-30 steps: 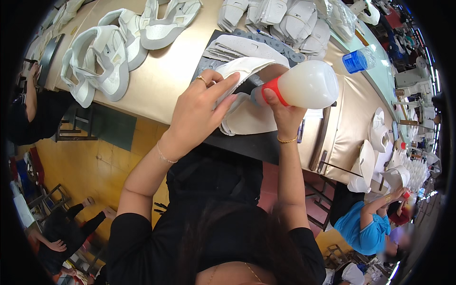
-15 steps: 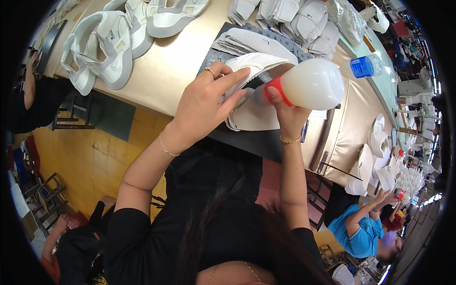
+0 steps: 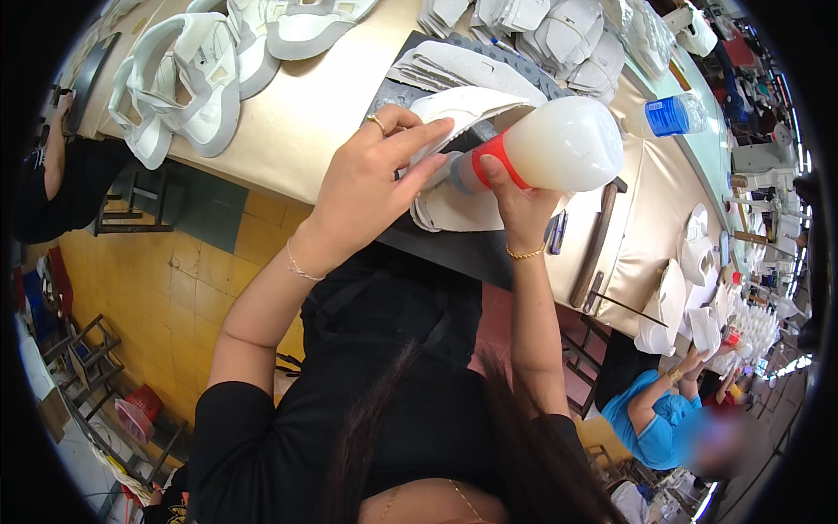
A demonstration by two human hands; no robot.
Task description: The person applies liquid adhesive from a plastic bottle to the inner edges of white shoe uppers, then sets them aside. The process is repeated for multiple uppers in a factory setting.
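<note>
In my right hand is a squeeze bottle of milky liquid with a red band round its neck. It is tipped over, its grey nozzle end pointing left at a white shoe upper. My left hand pinches the near-left edge of that upper between thumb and fingers, partly hidden behind the hand. The upper curves up off a dark board. A stack of white shoe pieces lies just beyond it on the same board.
Finished-looking white and grey shoes stand at the far left of the table. Bundled pale pieces are at the back. A blue-labelled bottle stands right, beyond a wooden bar. A person in blue works at right.
Both hands, the bottle and the upper have shifted slightly left. The bottle's nozzle end stays beside the upper. At lower left, a person has moved mostly out of view, exposing a red basket.
</note>
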